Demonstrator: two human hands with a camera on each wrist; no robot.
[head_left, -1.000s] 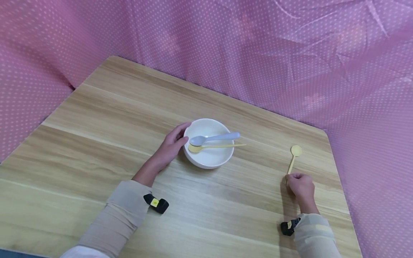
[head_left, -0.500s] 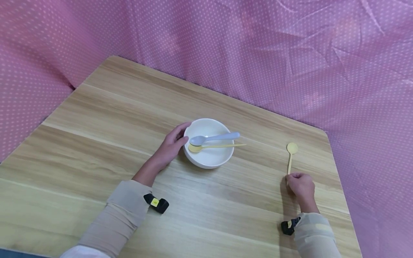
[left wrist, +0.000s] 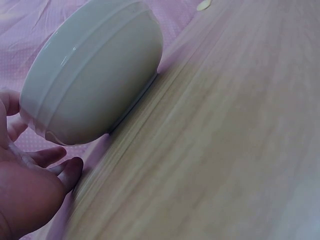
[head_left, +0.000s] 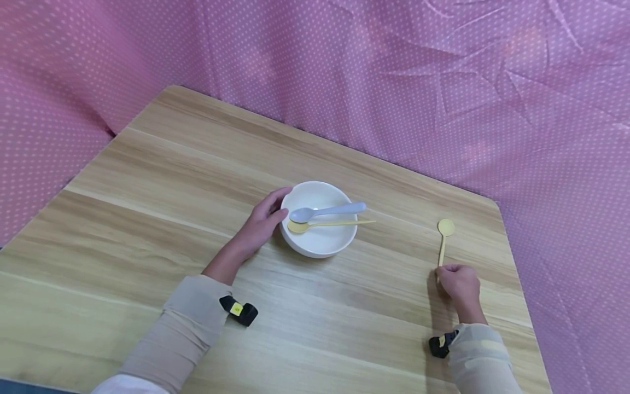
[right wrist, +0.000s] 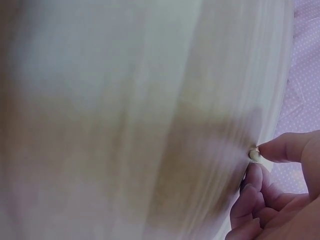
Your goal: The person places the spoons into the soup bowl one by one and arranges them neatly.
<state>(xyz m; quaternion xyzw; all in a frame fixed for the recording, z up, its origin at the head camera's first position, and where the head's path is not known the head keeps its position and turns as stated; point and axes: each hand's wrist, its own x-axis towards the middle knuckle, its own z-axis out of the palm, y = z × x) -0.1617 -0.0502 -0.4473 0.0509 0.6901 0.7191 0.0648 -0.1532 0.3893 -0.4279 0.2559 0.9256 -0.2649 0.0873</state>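
Observation:
A white bowl (head_left: 327, 241) stands on the wooden table, with my left hand (head_left: 258, 221) at its left side. Thumb and index finger hold the bowl at the rim, and in the left wrist view other fingers lie below its curved wall. Across the bowl lie a light blue spoon (head_left: 339, 209) and a yellow spoon (head_left: 334, 222), their handles poking out over the right rim. Far to the right, my right hand (head_left: 460, 282) pinches the handle end of another yellow spoon (head_left: 445, 227) between thumb and fingers; its round head points away from me, low over the tabletop.
The wooden table (head_left: 147, 219) has its right edge just beyond my right hand. Pink dotted cloth (head_left: 320, 71) hangs behind it and along both sides. A black wrist device (head_left: 238, 311) sits on my left sleeve, another (head_left: 441, 345) on the right.
The head of the yellow spoon in my right hand has swung slightly left, so its handle points straighter away. My left hand and the bowl have stayed in place.

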